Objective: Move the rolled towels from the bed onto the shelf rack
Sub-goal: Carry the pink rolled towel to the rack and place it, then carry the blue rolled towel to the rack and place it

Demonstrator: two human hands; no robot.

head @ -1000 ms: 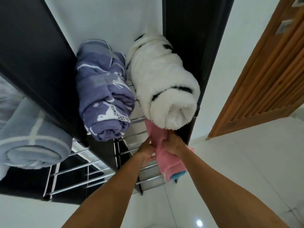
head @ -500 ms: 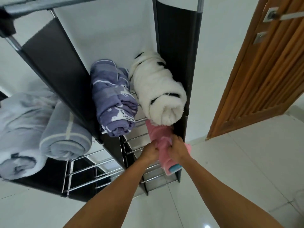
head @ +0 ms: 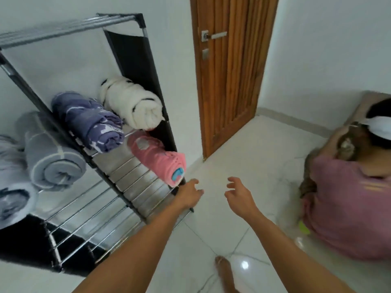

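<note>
Both hands, left hand [head: 189, 195] and right hand [head: 239, 194], hang open and empty beside the pink rolled towel [head: 155, 157] on the shelf rack [head: 135, 187]; no readable writing.

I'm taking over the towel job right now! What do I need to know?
Left hand: open, holding nothing, just off the front of the shelf rack.
Right hand: open, holding nothing, fingers spread, over the floor.
Pink towel: rolled, lying on the lower tier at the right end, not held.
White towel and purple towel: rolled, side by side on the tier above.
Grey towels: rolled, in the left section.
Done: these rolls are on the rack.
Left: the bed is out of view, so look there for more rolls.
</note>
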